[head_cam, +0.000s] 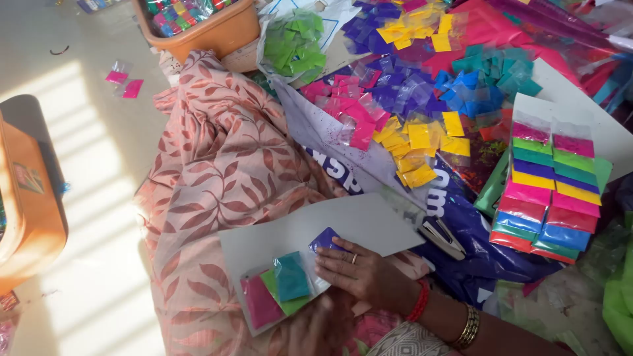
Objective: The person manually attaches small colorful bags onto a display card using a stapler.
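Glossy purple packet (325,238), square and crinkled, flat on a grey card (369,224) across a leaf-print lap. Right hand (359,271) over it, fingers (335,244) spread flat, tips pressing its lower edge. Beside it: teal packet (291,277), green, pink. Left hand (316,326) blurred below; grip unclear. Stapler (440,236) nearby.
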